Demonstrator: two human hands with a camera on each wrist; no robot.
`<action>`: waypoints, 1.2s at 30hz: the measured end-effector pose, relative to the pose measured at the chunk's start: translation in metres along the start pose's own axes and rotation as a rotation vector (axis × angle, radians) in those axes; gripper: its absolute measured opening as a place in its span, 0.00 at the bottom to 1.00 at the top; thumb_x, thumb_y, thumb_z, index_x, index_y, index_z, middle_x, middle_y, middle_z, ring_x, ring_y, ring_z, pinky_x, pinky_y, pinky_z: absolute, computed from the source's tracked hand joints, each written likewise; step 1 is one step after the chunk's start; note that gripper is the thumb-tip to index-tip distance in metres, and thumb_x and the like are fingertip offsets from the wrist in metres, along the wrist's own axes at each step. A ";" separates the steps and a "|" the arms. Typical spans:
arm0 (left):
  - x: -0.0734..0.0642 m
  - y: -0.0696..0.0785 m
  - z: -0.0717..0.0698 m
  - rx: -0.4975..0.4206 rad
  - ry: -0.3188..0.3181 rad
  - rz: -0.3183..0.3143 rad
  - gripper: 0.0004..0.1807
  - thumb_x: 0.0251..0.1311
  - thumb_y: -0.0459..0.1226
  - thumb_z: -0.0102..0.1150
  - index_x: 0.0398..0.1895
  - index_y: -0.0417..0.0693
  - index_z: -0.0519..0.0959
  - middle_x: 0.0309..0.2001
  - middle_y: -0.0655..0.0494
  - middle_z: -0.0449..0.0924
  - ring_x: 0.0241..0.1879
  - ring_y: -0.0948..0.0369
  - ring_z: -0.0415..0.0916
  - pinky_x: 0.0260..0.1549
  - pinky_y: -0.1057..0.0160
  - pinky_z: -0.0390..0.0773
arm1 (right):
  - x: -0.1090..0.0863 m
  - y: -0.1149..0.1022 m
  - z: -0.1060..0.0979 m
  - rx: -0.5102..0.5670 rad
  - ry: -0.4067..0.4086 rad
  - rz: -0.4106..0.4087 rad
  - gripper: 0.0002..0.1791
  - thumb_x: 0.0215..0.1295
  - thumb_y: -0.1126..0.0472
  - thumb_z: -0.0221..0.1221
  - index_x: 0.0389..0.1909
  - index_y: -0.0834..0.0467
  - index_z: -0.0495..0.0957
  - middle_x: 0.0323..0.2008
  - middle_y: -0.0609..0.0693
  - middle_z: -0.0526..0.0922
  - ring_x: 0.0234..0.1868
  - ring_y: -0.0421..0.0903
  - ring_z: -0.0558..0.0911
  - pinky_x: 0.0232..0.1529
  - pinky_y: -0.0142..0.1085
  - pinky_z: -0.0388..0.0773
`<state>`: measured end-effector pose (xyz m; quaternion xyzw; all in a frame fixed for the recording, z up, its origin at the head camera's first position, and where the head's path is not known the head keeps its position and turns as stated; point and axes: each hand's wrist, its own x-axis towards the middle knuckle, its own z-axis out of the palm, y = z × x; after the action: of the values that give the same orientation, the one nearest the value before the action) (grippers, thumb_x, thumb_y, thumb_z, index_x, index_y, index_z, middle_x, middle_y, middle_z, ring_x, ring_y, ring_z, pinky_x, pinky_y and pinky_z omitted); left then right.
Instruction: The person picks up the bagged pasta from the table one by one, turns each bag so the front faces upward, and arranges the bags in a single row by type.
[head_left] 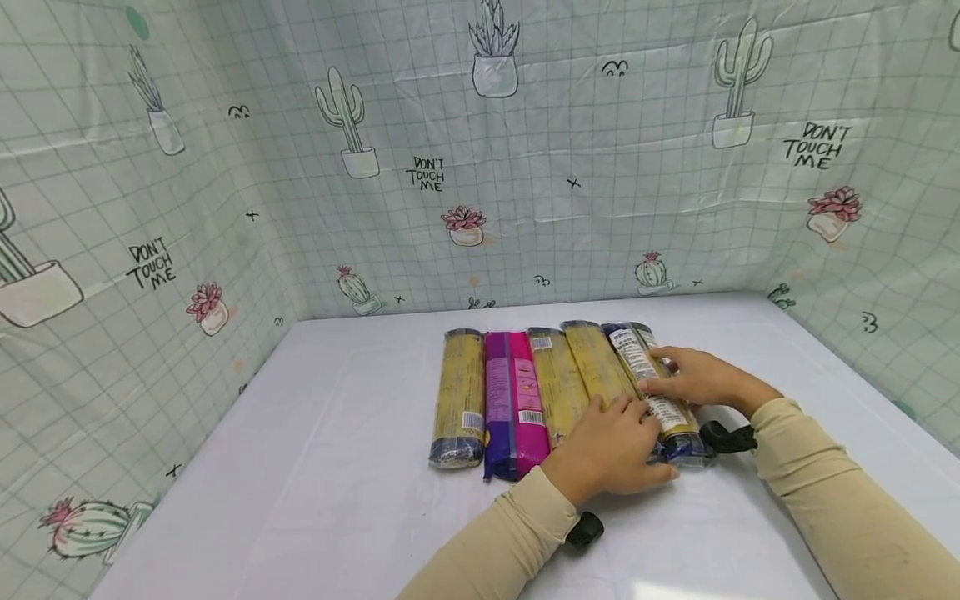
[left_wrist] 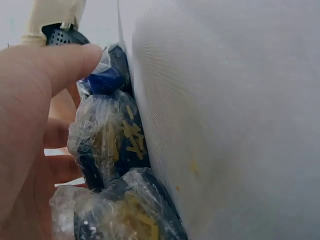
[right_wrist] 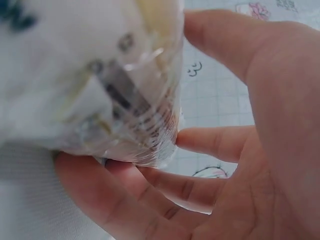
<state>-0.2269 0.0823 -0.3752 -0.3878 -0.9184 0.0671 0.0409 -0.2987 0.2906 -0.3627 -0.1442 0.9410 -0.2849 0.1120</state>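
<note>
Several long pasta packets lie side by side on the table. In the head view they include a yellow packet (head_left: 459, 387) at the left end, a pink and purple packet (head_left: 517, 392) and two more yellow packets (head_left: 551, 367) (head_left: 596, 354). The white-labelled pasta packet (head_left: 637, 354) is rightmost. My right hand (head_left: 705, 379) grips it from its right side; the right wrist view shows thumb and fingers around its wrap. My left hand (head_left: 611, 442) rests over the packets' near ends, thumb extended. Crinkled clear ends with yellow pieces (left_wrist: 132, 135) show beside it in the left wrist view.
A white cloth covers the table (head_left: 322, 450). Behind and beside it hangs a curtain (head_left: 420, 108) printed with cacti and a grid. A black device (head_left: 585, 531) sits at the left wrist, another (head_left: 727, 437) at the right.
</note>
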 end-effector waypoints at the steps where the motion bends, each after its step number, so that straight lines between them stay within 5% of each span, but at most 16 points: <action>1: -0.001 0.000 0.000 0.005 0.004 -0.004 0.37 0.64 0.72 0.42 0.67 0.64 0.73 0.70 0.64 0.65 0.72 0.62 0.57 0.68 0.50 0.61 | 0.000 0.000 0.000 -0.008 0.003 -0.005 0.50 0.70 0.39 0.59 0.73 0.74 0.53 0.59 0.79 0.69 0.40 0.51 0.82 0.33 0.43 0.81; 10: 0.000 0.005 -0.002 -0.006 0.008 -0.050 0.40 0.62 0.74 0.38 0.68 0.64 0.73 0.70 0.65 0.65 0.71 0.62 0.59 0.67 0.50 0.63 | 0.000 0.000 0.002 0.019 -0.001 0.007 0.50 0.69 0.39 0.59 0.74 0.72 0.51 0.59 0.79 0.68 0.31 0.47 0.81 0.27 0.42 0.81; 23: 0.005 0.012 -0.001 0.016 -0.008 -0.105 0.36 0.64 0.72 0.42 0.66 0.66 0.76 0.70 0.65 0.66 0.71 0.62 0.60 0.67 0.50 0.63 | 0.001 0.000 0.003 -0.006 0.018 0.006 0.51 0.68 0.40 0.61 0.73 0.74 0.53 0.59 0.79 0.69 0.31 0.46 0.81 0.30 0.42 0.80; 36: 0.004 0.012 -0.001 0.003 0.005 -0.119 0.32 0.65 0.69 0.45 0.63 0.66 0.78 0.67 0.67 0.68 0.69 0.63 0.62 0.66 0.51 0.63 | 0.002 0.002 0.001 0.166 0.032 0.039 0.47 0.67 0.49 0.65 0.73 0.73 0.53 0.53 0.75 0.75 0.30 0.48 0.83 0.26 0.45 0.82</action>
<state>-0.2211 0.0941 -0.3762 -0.3327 -0.9396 0.0650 0.0478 -0.3013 0.2913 -0.3648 -0.1116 0.9184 -0.3621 0.1140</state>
